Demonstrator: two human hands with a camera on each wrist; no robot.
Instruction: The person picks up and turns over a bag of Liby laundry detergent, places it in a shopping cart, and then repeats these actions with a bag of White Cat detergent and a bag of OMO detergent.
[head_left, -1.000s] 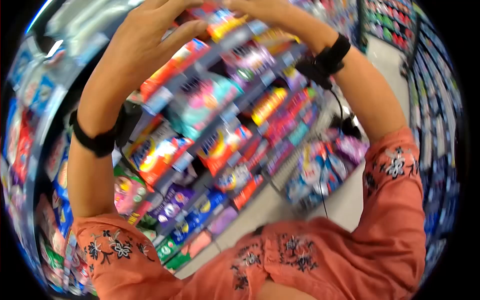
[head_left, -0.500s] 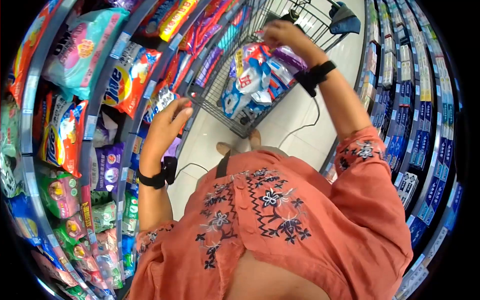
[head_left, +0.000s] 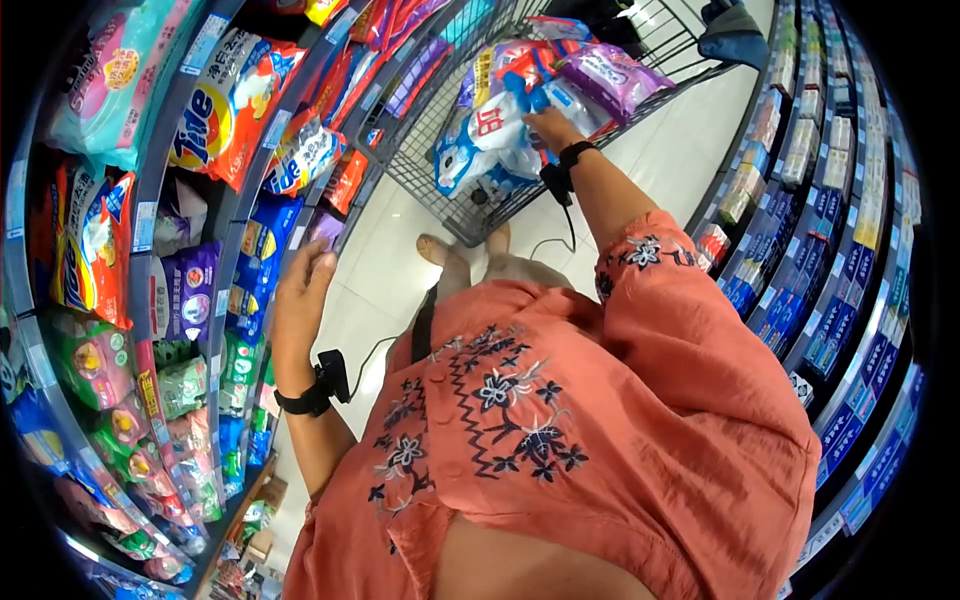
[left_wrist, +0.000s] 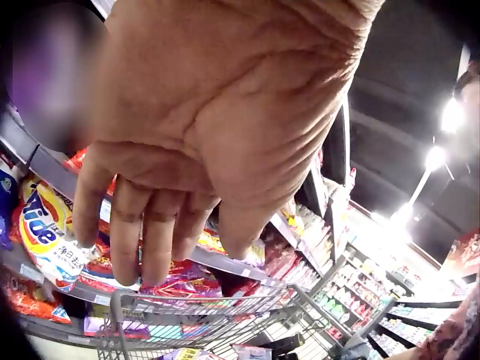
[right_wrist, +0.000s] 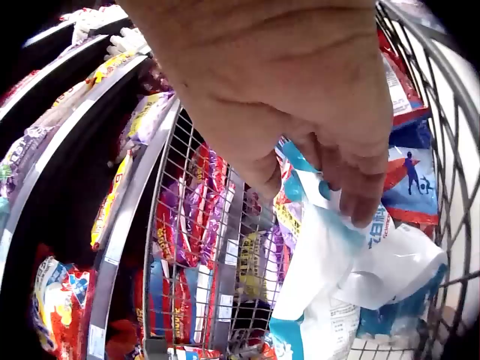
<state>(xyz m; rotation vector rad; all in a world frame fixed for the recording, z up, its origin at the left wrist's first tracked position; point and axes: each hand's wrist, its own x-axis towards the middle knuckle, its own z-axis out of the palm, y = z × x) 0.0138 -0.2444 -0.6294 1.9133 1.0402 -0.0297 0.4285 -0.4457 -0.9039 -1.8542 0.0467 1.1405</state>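
My right hand [head_left: 552,133] reaches into the wire shopping cart [head_left: 470,232] and grips the top edge of a white-and-blue plastic bag [head_left: 490,130]. In the right wrist view, the fingers curl over the crumpled end of this bag [right_wrist: 319,262], which hangs down below them. A purple bag [head_left: 615,80] lies beside it on the cart's load. My left hand [head_left: 302,310] is held apart from everything, near the left shelf, its fingers loosely bent with nothing in them. From the left wrist view, the palm [left_wrist: 217,112] shows with the cart beyond the fingertips.
Shelves of detergent bags line the left, among them an orange-and-white Tide bag [head_left: 235,110] and a teal-and-pink bag [head_left: 125,75]. Shelves of small boxes [head_left: 800,250] run along the right. Two feet [head_left: 445,255] stand on the tiles behind the cart. A dark blue cloth item [head_left: 730,35] hangs at the cart's far side.
Both hands have come down from the shelf. The right hand moved from over the cart's load onto the white-and-blue bag. The purple bag now shows fully. The left hand sank lower.
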